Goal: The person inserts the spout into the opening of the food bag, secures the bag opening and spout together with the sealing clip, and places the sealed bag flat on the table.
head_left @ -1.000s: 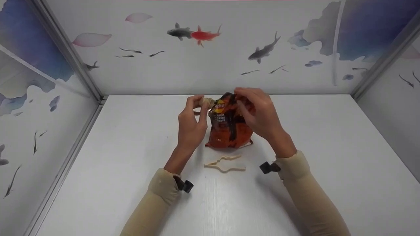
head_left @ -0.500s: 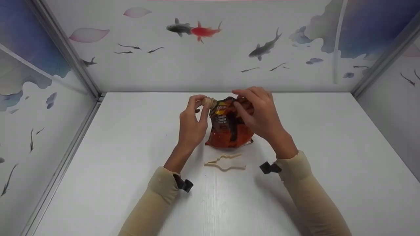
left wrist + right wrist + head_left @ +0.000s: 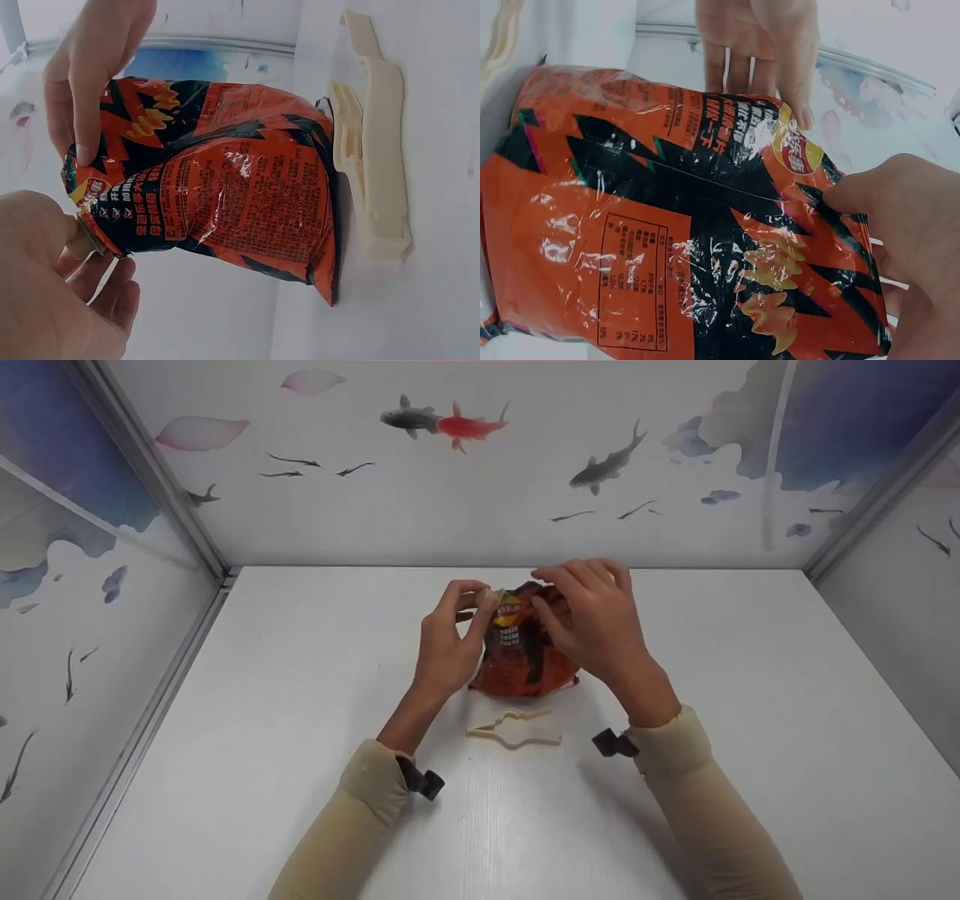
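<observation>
An orange-and-black chip bag (image 3: 551,664) stands upright on the table, its top edge between my two hands. My left hand (image 3: 448,652) pinches a small beige round piece (image 3: 84,240) at the bag's upper left corner, thumb on the near side. The fingers hide much of that piece. On the upper right, my right hand (image 3: 600,619) grips the bag's top edge, thumb on the printed face (image 3: 780,225). In front of the bag lies a beige plastic bag clip (image 3: 386,142), its two arms spread apart.
The white table (image 3: 300,697) meets a back wall (image 3: 480,532) painted with fish, just behind the bag. Side panels with metal edge rails (image 3: 161,472) stand at left and right. Both sleeves carry small black devices (image 3: 429,784).
My left hand has shifted slightly right with the beige piece, which now overlaps more of the bag's corner. The right hand stays nearly in place; the clip lies where it was.
</observation>
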The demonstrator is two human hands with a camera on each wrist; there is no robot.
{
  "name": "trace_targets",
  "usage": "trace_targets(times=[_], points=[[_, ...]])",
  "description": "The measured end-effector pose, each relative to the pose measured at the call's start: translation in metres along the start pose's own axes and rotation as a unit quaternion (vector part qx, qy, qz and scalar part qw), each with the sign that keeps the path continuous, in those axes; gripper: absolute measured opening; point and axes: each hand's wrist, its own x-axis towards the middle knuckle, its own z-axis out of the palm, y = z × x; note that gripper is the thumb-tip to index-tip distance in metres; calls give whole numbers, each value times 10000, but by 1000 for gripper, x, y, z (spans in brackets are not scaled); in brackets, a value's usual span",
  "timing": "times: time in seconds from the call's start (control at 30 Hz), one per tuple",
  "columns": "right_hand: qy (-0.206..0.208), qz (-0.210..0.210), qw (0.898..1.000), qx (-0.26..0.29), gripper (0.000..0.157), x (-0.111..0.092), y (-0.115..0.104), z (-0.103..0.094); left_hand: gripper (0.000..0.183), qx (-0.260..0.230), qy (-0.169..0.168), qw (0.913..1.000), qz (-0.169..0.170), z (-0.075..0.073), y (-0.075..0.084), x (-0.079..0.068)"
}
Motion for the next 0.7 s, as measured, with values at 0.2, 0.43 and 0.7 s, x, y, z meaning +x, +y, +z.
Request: trace_targets(times=[0.2, 0.43, 0.7], points=[[-10, -256, 9993, -283, 34, 1, -11, 0, 32, -70, -94, 9999, 23, 0, 3, -1], [-160, -139, 9998, -67, 34, -1, -11, 5, 29, -318, -243, 9989, 233, 2, 5, -2], [-535, -73, 9970, 561, 36, -1, -6, 3, 29, -635, -270, 9970, 339, 3, 4, -4]])
